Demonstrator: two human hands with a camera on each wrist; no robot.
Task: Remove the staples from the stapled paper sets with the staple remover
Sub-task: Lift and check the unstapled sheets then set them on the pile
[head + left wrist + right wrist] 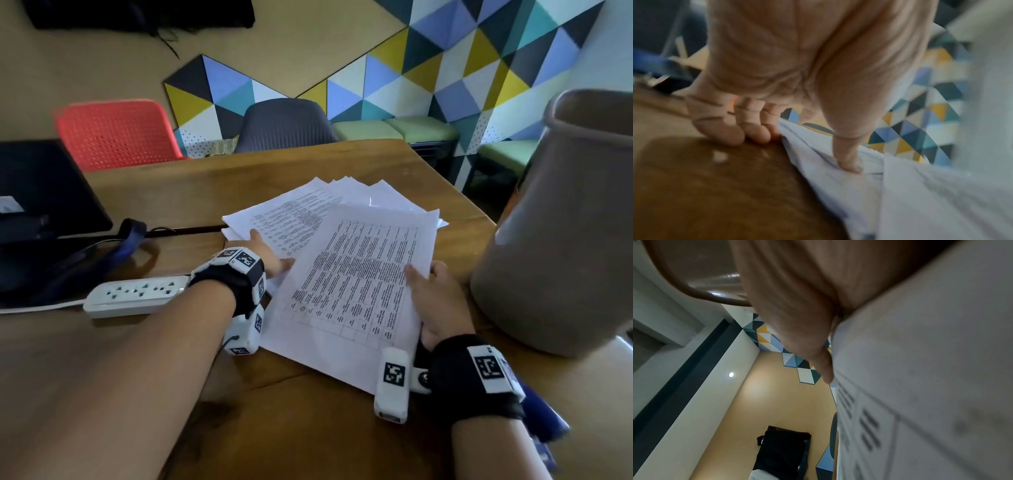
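Two hands are on the paperwork at the middle of the wooden table (342, 161). Right hand (435, 305) grips the right edge of the top paper set (349, 281), a sheet printed with a table of text, thumb on top and the other fingers tucked under; the right wrist view shows that thumb (818, 344) lying along the paper's edge. This set lies tilted, its far end pointing to about one o'clock, overlapping the fanned stack of papers (301, 212) beneath it, which spreads toward twelve o'clock.

Left hand (263, 253) sits at nine o'clock from the top set, on the left corner of the stack. From the left wrist view, the thumb (846, 155) presses down on the papers while the curled fingertips (748, 129) touch the wood at the paper's edge; whether it pinches sheets, I can't tell.

Over at nine o'clock lies a white power strip (133, 294), with a dark laptop (44, 192) behind it. A large grey-brown vase (561, 226) stands at three o'clock, right beside the right hand. Across the table, a red chair (116, 133) and a grey chair (284, 125). No staple remover can be made out in these views.
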